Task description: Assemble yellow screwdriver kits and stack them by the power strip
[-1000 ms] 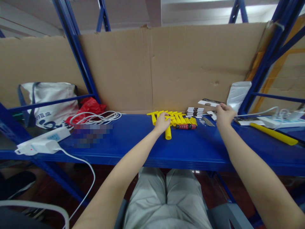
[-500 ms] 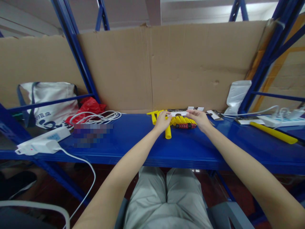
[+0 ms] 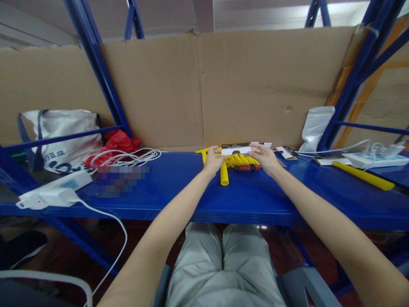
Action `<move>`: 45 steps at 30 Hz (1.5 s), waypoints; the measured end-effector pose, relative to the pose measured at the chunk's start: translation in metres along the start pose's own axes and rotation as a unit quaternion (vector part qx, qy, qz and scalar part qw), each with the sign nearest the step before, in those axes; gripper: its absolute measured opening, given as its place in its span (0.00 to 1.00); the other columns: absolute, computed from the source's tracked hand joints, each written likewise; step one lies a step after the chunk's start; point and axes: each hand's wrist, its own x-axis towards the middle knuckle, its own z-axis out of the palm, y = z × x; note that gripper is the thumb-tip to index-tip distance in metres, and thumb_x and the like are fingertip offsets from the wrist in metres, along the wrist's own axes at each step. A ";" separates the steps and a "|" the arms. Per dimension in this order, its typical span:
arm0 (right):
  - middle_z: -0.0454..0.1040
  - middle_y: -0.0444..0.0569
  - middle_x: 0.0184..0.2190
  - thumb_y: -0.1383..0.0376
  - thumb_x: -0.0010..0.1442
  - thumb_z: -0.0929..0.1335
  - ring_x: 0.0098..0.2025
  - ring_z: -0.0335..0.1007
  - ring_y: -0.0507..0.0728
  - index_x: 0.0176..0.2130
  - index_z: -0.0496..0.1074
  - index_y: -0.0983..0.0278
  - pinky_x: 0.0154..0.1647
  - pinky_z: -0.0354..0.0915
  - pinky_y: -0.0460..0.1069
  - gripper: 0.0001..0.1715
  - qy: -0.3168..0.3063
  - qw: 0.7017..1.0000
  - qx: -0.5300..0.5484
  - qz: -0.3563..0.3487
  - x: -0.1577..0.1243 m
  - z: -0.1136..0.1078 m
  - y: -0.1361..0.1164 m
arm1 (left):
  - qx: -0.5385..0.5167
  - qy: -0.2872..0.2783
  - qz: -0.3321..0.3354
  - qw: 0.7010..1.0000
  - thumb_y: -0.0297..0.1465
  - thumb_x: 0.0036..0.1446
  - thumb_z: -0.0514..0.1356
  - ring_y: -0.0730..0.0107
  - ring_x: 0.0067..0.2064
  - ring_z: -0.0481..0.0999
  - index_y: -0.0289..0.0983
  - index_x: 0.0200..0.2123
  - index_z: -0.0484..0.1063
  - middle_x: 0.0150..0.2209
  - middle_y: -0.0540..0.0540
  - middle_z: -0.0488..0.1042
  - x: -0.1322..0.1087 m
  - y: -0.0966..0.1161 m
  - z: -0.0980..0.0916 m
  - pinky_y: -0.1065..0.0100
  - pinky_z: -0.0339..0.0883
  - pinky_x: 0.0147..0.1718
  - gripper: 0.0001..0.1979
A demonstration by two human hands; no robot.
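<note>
Together, left hand [image 3: 213,161] and right hand [image 3: 266,158] pinch one card [image 3: 235,148]; one red-black handle [image 3: 248,168] nearby.

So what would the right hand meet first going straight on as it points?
The black-and-white card, which the right hand seems to hold; beyond that, depth is unclear.

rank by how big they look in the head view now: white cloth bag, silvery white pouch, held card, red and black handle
1. White cloth bag
2. Silvery white pouch
3. Held card, partly covered
4. Red and black handle, nearly as long but slimmer
</note>
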 end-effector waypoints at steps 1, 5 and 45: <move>0.79 0.48 0.32 0.60 0.41 0.76 0.39 0.77 0.58 0.39 0.69 0.62 0.51 0.68 0.56 0.25 -0.002 1.000 0.003 0.005 0.000 0.000 -0.001 | -0.004 -0.005 -0.010 1.000 0.14 0.48 0.59 0.81 0.25 0.71 0.36 0.47 0.62 0.36 0.49 0.72 -0.002 0.002 0.000 0.71 0.72 0.31 0.23; 0.79 0.49 0.32 0.61 0.40 0.76 0.40 0.77 0.58 0.37 0.69 0.63 0.52 0.67 0.56 0.23 -0.040 0.999 0.006 0.024 -0.002 0.002 -0.003 | -0.006 -0.017 -0.011 1.000 0.13 0.50 0.57 0.82 0.23 0.70 0.35 0.48 0.61 0.34 0.50 0.71 -0.007 0.010 0.000 0.73 0.70 0.29 0.22; 0.76 0.45 0.29 0.54 0.45 0.74 0.32 0.76 0.56 0.28 0.61 0.60 0.40 0.71 0.53 0.21 0.036 0.993 -0.073 -0.088 0.003 -0.002 -0.002 | 0.005 -0.057 -0.145 0.988 0.24 0.48 0.65 0.80 0.14 0.57 0.36 0.35 0.68 0.16 0.57 0.59 -0.011 0.003 -0.002 0.77 0.46 0.12 0.11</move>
